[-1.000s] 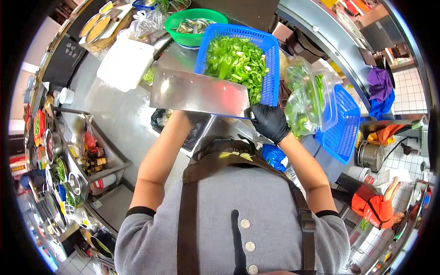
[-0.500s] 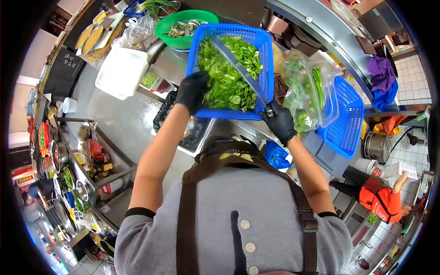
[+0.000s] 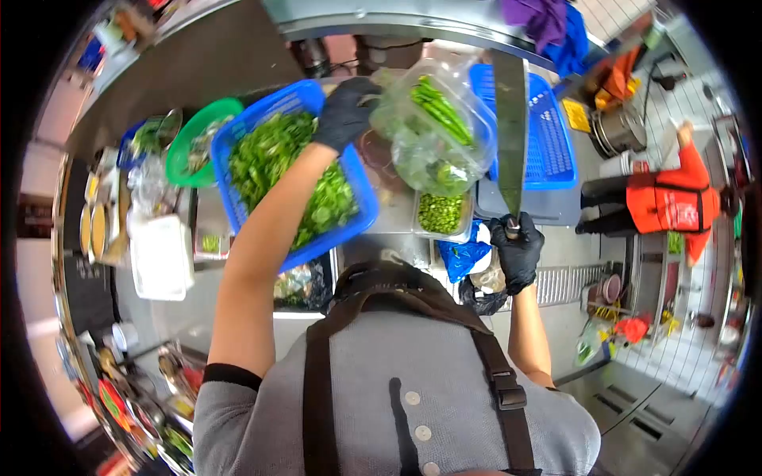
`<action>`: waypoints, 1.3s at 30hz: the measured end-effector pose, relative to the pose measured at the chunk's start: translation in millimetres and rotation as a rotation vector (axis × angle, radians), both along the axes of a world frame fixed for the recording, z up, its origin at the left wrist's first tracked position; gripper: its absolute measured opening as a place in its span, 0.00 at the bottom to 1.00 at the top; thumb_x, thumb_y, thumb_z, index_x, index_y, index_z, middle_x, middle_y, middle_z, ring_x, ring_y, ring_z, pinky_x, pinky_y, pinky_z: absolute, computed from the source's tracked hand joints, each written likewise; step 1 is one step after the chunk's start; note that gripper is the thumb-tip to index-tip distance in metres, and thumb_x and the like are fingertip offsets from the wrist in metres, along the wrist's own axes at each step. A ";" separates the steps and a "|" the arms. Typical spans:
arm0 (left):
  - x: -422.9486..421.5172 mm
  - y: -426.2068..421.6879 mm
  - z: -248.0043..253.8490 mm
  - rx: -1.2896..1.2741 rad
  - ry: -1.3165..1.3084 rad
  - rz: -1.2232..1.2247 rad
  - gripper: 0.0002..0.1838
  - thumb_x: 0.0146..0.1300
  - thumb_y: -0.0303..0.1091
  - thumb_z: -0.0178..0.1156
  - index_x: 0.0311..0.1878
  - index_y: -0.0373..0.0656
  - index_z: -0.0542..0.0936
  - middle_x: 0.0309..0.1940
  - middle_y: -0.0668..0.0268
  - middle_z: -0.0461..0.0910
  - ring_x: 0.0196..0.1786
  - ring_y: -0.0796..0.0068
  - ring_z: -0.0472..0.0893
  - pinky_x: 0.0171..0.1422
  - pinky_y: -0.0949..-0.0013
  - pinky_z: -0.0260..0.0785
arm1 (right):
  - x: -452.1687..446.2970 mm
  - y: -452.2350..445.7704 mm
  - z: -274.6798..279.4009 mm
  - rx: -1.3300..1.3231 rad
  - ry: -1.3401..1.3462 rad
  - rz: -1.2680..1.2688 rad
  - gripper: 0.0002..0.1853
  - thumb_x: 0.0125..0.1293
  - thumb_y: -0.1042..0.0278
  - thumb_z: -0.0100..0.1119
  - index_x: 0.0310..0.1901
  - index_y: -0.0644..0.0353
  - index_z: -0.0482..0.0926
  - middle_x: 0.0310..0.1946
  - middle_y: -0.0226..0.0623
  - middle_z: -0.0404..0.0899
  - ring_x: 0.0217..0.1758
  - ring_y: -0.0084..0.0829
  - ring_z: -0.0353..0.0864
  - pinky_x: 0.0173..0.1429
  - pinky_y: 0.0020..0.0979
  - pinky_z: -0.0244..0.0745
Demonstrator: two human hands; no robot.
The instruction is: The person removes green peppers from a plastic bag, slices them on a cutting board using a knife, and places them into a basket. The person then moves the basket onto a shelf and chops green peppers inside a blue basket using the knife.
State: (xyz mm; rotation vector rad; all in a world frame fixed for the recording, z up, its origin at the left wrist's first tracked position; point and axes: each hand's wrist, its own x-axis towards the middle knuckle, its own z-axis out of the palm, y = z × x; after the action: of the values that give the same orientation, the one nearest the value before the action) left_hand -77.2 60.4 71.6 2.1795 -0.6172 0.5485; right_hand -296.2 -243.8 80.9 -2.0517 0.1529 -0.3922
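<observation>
My gloved right hand is wrapped round the handle of a broad cleaver, whose blade stands out ahead, over the edge of an empty blue basket. Across the blue basket of cut greens reaches my left arm. At its far right corner, my gloved left hand is bent beside a plastic bag; what its fingers hold, if anything, is hidden. Long green peppers lie in a clear container near the bag. Below them sits a tub of chopped green pieces.
A green colander stands left of the greens, with a white tray beyond. Near my right hand lies a blue plastic bag. Another person in a red top stands at the far right.
The view has swung to the right. My left hand has left the front of the greens for the basket's far corner. The cleaver has moved off the greens to the right, blade pointing forward.
</observation>
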 end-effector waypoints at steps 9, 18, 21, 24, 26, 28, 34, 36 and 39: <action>104.8 -160.9 -42.5 0.942 0.056 -0.465 0.15 0.51 0.30 0.57 0.45 0.45 0.78 0.42 0.58 0.78 0.46 0.54 0.76 0.54 0.58 0.68 | -43.9 -41.8 -38.3 0.186 0.068 -0.312 0.06 0.50 0.78 0.63 0.26 0.61 0.73 0.19 0.36 0.78 0.23 0.27 0.78 0.30 0.27 0.71; 105.0 -178.7 -32.2 0.818 0.177 -0.408 0.12 0.56 0.32 0.53 0.43 0.42 0.78 0.39 0.54 0.80 0.44 0.55 0.79 0.52 0.59 0.69 | -34.1 -41.3 -48.5 0.208 0.116 -0.241 0.09 0.50 0.74 0.67 0.25 0.60 0.73 0.18 0.36 0.76 0.22 0.23 0.76 0.29 0.28 0.70; 92.6 -158.6 11.2 0.172 0.329 -0.263 0.12 0.54 0.31 0.61 0.41 0.38 0.79 0.36 0.54 0.80 0.40 0.61 0.80 0.46 0.66 0.69 | -21.7 -32.2 -46.3 0.256 0.099 -0.159 0.08 0.53 0.77 0.64 0.28 0.61 0.73 0.20 0.33 0.76 0.24 0.16 0.73 0.29 0.25 0.69; 48.4 -132.6 28.1 -0.770 0.693 -0.230 0.08 0.55 0.25 0.61 0.40 0.38 0.77 0.34 0.63 0.79 0.38 0.67 0.79 0.43 0.69 0.71 | -1.6 -2.4 -22.8 0.358 0.142 -0.068 0.08 0.53 0.77 0.64 0.28 0.60 0.73 0.17 0.29 0.71 0.22 0.17 0.70 0.27 0.23 0.69; 21.9 -113.3 21.8 -1.136 0.799 -0.233 0.08 0.56 0.22 0.60 0.39 0.38 0.73 0.36 0.65 0.77 0.39 0.69 0.78 0.44 0.71 0.73 | 7.5 19.8 -11.4 0.340 0.135 -0.008 0.07 0.53 0.76 0.64 0.28 0.60 0.73 0.17 0.29 0.71 0.20 0.19 0.69 0.26 0.25 0.69; -5.6 -101.9 22.0 -1.412 0.771 -0.140 0.08 0.55 0.20 0.60 0.39 0.38 0.74 0.36 0.62 0.76 0.39 0.70 0.77 0.45 0.70 0.74 | 16.2 32.8 -17.4 0.133 0.102 0.061 0.08 0.52 0.72 0.65 0.28 0.60 0.73 0.18 0.37 0.74 0.19 0.26 0.71 0.26 0.30 0.69; -64.1 -67.9 29.3 -1.814 0.814 0.100 0.08 0.56 0.20 0.60 0.39 0.37 0.75 0.36 0.58 0.78 0.41 0.64 0.78 0.49 0.68 0.74 | 32.9 76.4 -15.4 0.060 0.104 0.247 0.11 0.52 0.67 0.66 0.31 0.59 0.73 0.20 0.43 0.76 0.24 0.45 0.78 0.29 0.36 0.72; -67.2 -49.1 5.3 -1.889 0.817 0.066 0.08 0.57 0.19 0.59 0.41 0.35 0.75 0.40 0.56 0.78 0.43 0.63 0.79 0.52 0.66 0.75 | 30.8 87.5 -10.8 -0.048 0.116 0.261 0.11 0.53 0.66 0.65 0.33 0.59 0.73 0.20 0.44 0.76 0.25 0.48 0.78 0.30 0.38 0.73; -72.5 -29.9 -32.1 -1.617 0.716 0.172 0.11 0.59 0.20 0.57 0.45 0.33 0.75 0.42 0.53 0.78 0.46 0.61 0.78 0.56 0.66 0.73 | 25.3 100.9 -13.4 -0.145 0.162 0.312 0.12 0.55 0.63 0.62 0.34 0.59 0.71 0.22 0.48 0.77 0.28 0.52 0.78 0.30 0.44 0.72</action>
State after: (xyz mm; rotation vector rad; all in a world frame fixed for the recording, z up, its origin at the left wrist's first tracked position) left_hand -149.7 30.5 39.5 0.7190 0.3854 0.1424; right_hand -270.9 -142.9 67.5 -2.2061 -0.1006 -0.0444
